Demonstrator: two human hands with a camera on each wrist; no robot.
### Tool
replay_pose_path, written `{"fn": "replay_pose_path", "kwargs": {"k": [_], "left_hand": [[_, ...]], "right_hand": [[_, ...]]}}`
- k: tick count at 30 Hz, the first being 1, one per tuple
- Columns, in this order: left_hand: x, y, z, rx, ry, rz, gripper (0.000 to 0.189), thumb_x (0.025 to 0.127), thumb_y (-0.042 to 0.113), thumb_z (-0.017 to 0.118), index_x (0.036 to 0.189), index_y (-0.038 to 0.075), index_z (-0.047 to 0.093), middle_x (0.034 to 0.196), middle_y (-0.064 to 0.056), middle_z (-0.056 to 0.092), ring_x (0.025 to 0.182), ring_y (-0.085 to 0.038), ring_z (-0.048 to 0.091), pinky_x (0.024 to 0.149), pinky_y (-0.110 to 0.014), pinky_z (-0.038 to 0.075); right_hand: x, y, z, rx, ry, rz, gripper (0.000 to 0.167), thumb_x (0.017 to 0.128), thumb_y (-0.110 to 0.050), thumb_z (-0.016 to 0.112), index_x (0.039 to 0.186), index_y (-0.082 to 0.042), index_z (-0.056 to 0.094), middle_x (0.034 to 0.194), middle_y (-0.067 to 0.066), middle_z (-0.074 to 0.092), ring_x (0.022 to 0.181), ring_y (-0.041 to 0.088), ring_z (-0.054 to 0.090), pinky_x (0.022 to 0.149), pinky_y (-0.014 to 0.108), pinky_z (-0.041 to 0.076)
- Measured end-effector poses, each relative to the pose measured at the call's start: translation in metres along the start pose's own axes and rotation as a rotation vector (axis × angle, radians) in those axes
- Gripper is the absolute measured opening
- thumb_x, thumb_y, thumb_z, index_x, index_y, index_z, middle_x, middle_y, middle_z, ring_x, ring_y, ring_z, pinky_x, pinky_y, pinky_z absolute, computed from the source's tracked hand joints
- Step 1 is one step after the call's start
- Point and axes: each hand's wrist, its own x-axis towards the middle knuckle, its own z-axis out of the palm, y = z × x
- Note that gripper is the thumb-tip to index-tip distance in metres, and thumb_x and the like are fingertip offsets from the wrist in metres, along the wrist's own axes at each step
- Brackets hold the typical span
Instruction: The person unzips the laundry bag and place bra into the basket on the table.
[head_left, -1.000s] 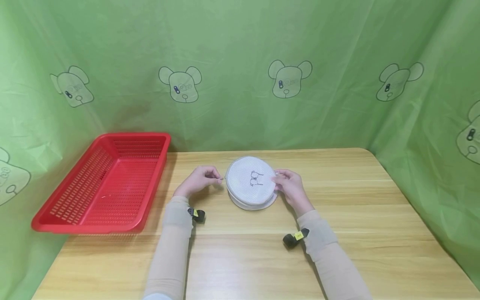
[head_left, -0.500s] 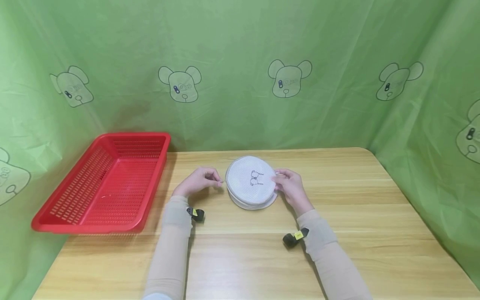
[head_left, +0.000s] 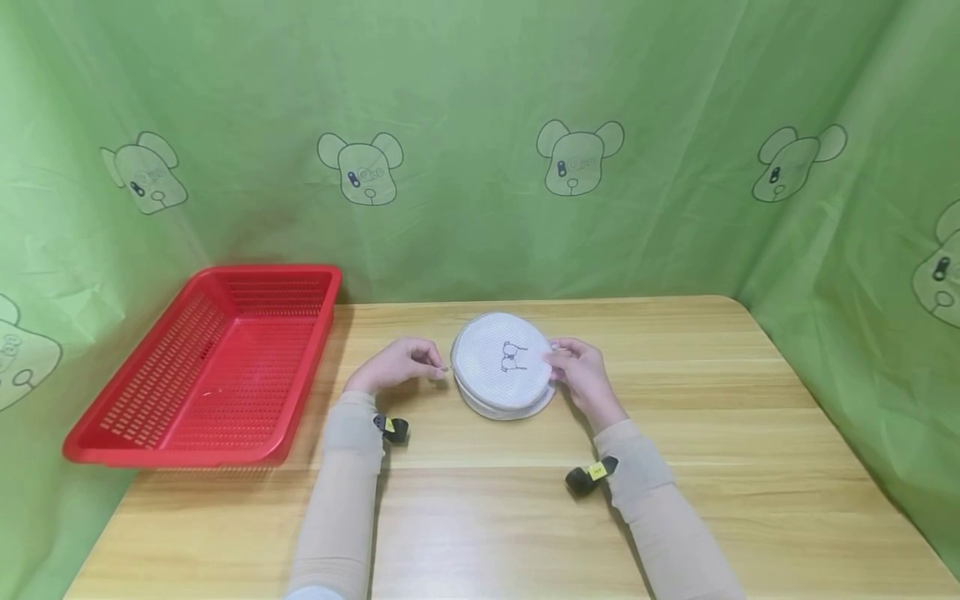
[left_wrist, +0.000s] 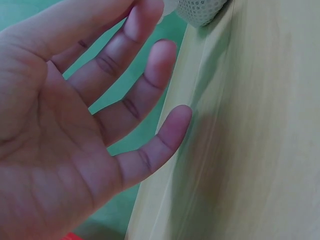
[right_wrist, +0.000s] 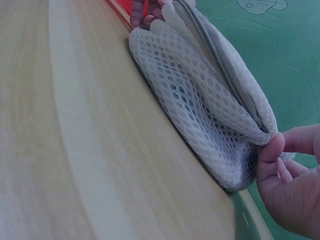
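Observation:
A round white mesh laundry bag (head_left: pixel 498 375) lies on the table, with a line drawing of a bra on its top. In the right wrist view its grey zipper (right_wrist: pixel 215 47) runs round the upper rim, over a sagging mesh side. My left hand (head_left: pixel 401 364) is at the bag's left rim, thumb and index finger pinching the small zipper pull; the other fingers are spread in the left wrist view. The pull itself is mostly hidden by the fingertips. At the opposite rim, my right hand (head_left: pixel 581 372) pinches the bag's edge between thumb and fingers.
A red plastic basket (head_left: pixel 300 400) with perforated walls stands to the left on the wooden table (head_left: pixel 480 517). Green curtains (head_left: pixel 465 242) with bear-head prints hang behind the table and at both sides.
My left hand has moved slightly toward the near side along the bag's left rim. My right hand keeps its pinch, and the bag has stayed almost in place.

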Motion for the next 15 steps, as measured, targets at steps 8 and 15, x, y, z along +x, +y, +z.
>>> {"fn": "replay_pose_path", "kwargs": {"k": [8, 15], "left_hand": [[-0.0001, 0.0022, 0.001, 0.008, -0.035, -0.007, 0.01, 0.086, 0.011, 0.072, 0.09, 0.003, 0.068, 0.092, -0.018, 0.071, 0.086, -0.019, 0.062, 0.09, -0.033, 0.044], [0.0004, 0.0009, 0.0017, -0.003, -0.024, -0.011, 0.013, 0.086, 0.011, 0.072, 0.092, 0.002, 0.067, 0.093, -0.019, 0.071, 0.088, -0.021, 0.063, 0.092, -0.033, 0.043]], "right_hand": [[-0.0014, -0.0008, 0.0, -0.003, 0.005, 0.005, 0.048, 0.085, 0.003, 0.065, 0.13, 0.007, 0.05, 0.08, -0.002, 0.058, 0.06, 0.004, 0.055, 0.056, 0.015, 0.052], [-0.0006, -0.0011, 0.0001, 0.0, 0.0, 0.015, 0.048, 0.086, 0.003, 0.064, 0.132, 0.007, 0.049, 0.082, -0.002, 0.059, 0.061, 0.004, 0.055, 0.056, 0.015, 0.052]]}}
